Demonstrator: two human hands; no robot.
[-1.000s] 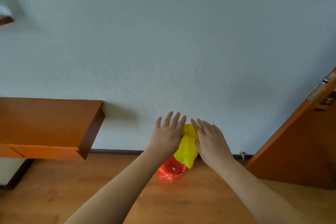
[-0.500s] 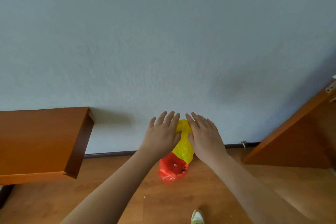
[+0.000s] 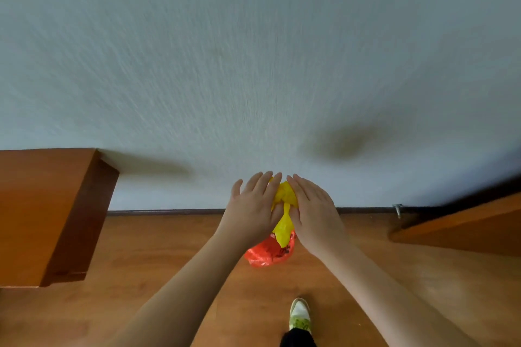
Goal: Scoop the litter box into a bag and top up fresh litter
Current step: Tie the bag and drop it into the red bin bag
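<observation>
A crumpled yellow plastic bag is pressed between my two palms in mid-air, its tail hanging down. My left hand covers its left side and my right hand its right side, with the fingers of both stretched out flat. Below them a red-orange plastic bag lies on the wooden floor near the wall. No litter box or scoop is in view.
A brown wooden cabinet stands at the left against the pale wall. An open brown door juts in at the right, with a metal door stop by the skirting. My shoe is on the floor at the bottom.
The view has tilted down, bringing my shoe and more floor into sight. Both hands stay pressed on the yellow bag, whose tail now looks thinner and more twisted.
</observation>
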